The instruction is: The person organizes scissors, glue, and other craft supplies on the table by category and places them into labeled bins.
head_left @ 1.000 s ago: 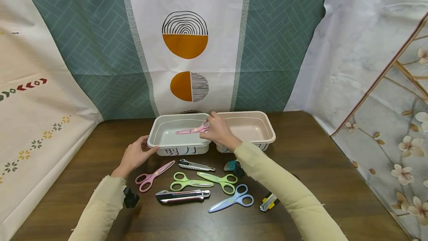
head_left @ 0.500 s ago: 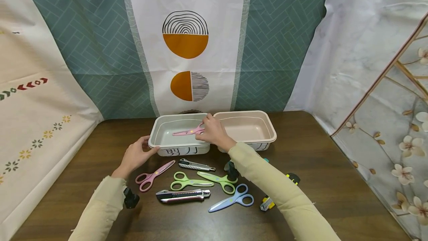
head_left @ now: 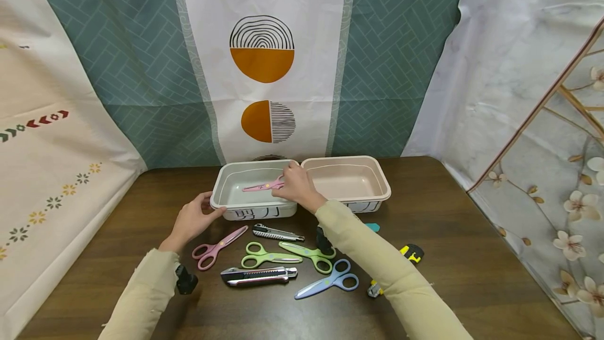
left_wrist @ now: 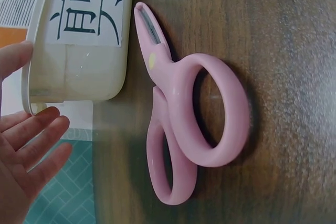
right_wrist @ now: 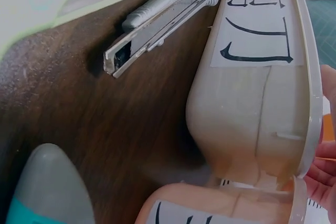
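Note:
Pink scissors (head_left: 260, 187) are held by their handles in my right hand (head_left: 297, 185), over the inside of the grey bin (head_left: 252, 206). Their blades point left; whether they touch the bin's floor I cannot tell. My left hand (head_left: 190, 220) grips the bin's left front corner, thumb on the front rim and fingers round the end. In the left wrist view a second pair of pink scissors (left_wrist: 181, 98) lies on the table beside that bin. The right wrist view shows only part of my right hand (right_wrist: 325, 177) behind the bin's rim; the scissors are hidden there.
A beige bin (head_left: 346, 198) stands against the grey one's right side. In front lie a slim utility knife (head_left: 277, 233), green scissors (head_left: 271, 258), a larger utility knife (head_left: 258, 275), blue scissors (head_left: 330, 281) and a yellow-black cutter (head_left: 411, 253), partly under the right sleeve.
My right hand has moved left and slightly down with the pink scissors, further into the grey bin. The left hand keeps its place on the bin.

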`<state>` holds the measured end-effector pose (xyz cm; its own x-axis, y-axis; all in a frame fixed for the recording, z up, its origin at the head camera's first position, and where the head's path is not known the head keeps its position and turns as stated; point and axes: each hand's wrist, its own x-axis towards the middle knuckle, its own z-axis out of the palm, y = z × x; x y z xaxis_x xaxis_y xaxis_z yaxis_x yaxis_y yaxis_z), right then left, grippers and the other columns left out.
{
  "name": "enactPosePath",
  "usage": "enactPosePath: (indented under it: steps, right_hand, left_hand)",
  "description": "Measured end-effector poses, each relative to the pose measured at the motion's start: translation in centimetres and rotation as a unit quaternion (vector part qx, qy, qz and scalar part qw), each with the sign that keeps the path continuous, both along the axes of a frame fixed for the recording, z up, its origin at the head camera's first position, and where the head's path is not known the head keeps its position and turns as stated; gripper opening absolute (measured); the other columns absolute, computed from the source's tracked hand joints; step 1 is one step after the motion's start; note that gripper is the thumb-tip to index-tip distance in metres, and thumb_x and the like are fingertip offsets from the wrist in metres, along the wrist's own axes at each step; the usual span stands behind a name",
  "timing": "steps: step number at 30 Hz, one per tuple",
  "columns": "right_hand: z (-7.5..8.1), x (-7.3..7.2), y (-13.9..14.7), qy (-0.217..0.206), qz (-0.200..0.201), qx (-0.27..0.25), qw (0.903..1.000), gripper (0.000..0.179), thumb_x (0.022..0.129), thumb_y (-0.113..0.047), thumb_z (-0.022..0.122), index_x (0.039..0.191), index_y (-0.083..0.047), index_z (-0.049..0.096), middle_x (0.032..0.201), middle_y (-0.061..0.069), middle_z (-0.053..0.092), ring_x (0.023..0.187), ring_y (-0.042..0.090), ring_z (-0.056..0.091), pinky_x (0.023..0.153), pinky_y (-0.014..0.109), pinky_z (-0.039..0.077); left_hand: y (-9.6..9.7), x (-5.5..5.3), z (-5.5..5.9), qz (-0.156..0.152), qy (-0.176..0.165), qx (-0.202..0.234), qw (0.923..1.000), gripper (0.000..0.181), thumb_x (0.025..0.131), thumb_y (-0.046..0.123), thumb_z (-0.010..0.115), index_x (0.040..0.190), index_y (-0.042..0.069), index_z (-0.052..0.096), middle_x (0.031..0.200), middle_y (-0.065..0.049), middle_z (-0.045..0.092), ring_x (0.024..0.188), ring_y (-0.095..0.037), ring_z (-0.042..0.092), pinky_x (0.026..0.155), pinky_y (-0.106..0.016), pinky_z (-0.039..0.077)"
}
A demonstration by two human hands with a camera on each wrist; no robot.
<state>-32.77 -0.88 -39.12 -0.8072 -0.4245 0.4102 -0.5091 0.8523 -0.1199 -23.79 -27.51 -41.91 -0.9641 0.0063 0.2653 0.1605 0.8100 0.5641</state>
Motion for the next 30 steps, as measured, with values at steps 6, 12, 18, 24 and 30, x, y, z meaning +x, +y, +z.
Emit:
enactPosePath:
  steps: [6, 12, 18, 24, 30]
  right_hand:
    - [-0.2, -0.1, -0.3, 0.000, -0.006, 0.015, 0.9999, 0.036, 0.064, -0.044, 0.068, 0.067, -0.011, 0.057, 0.082, 0.005, 0.054, 0.063, 0.019, 0.055, 0.051, 0.030, 0.046]
    - [0.3, 0.1, -0.2, 0.005, -0.005, 0.034, 0.9994, 0.047, 0.069, -0.055, 0.065, 0.075, -0.008, 0.063, 0.085, 0.005, 0.059, 0.066, 0.020, 0.057, 0.054, 0.030, 0.047]
    - [1.3, 0.4, 0.3, 0.002, 0.014, 0.026, 0.9996, 0.055, 0.071, -0.055, 0.064, 0.095, -0.006, 0.066, 0.094, 0.007, 0.062, 0.078, 0.021, 0.059, 0.061, 0.034, 0.048]
    - [1.9, 0.5, 1.3, -0.019, 0.042, 0.013, 0.9989, 0.064, 0.072, -0.053, 0.065, 0.112, -0.003, 0.061, 0.103, 0.009, 0.061, 0.088, 0.022, 0.059, 0.070, 0.034, 0.049]
    - [2.6, 1.2, 2.6, -0.051, 0.071, -0.007, 0.9961, 0.067, 0.074, -0.048, 0.066, 0.121, -0.001, 0.055, 0.113, 0.013, 0.057, 0.097, 0.025, 0.057, 0.080, 0.035, 0.048]
  left_hand:
    - [0.2, 0.1, -0.2, 0.000, -0.003, 0.009, 1.0000, 0.063, 0.082, 0.038, 0.065, 0.124, -0.004, 0.046, 0.108, -0.022, 0.060, 0.096, -0.034, 0.059, 0.079, -0.049, 0.044]
    - [0.3, 0.0, -0.4, -0.002, -0.007, 0.008, 0.9999, 0.064, 0.082, 0.039, 0.064, 0.125, -0.003, 0.045, 0.109, -0.022, 0.060, 0.096, -0.034, 0.059, 0.079, -0.049, 0.045]
    - [0.2, -0.1, -0.3, -0.005, -0.004, 0.005, 1.0000, 0.066, 0.081, 0.040, 0.064, 0.125, -0.004, 0.045, 0.109, -0.022, 0.060, 0.095, -0.033, 0.059, 0.079, -0.049, 0.045]
    - [0.1, -0.1, -0.2, -0.004, -0.001, 0.003, 1.0000, 0.066, 0.081, 0.040, 0.064, 0.125, -0.005, 0.045, 0.109, -0.022, 0.060, 0.095, -0.034, 0.059, 0.078, -0.049, 0.045]
    - [0.1, 0.0, -0.2, -0.003, -0.001, 0.000, 1.0000, 0.065, 0.081, 0.040, 0.065, 0.125, -0.004, 0.045, 0.107, -0.022, 0.060, 0.094, -0.033, 0.059, 0.079, -0.049, 0.045]
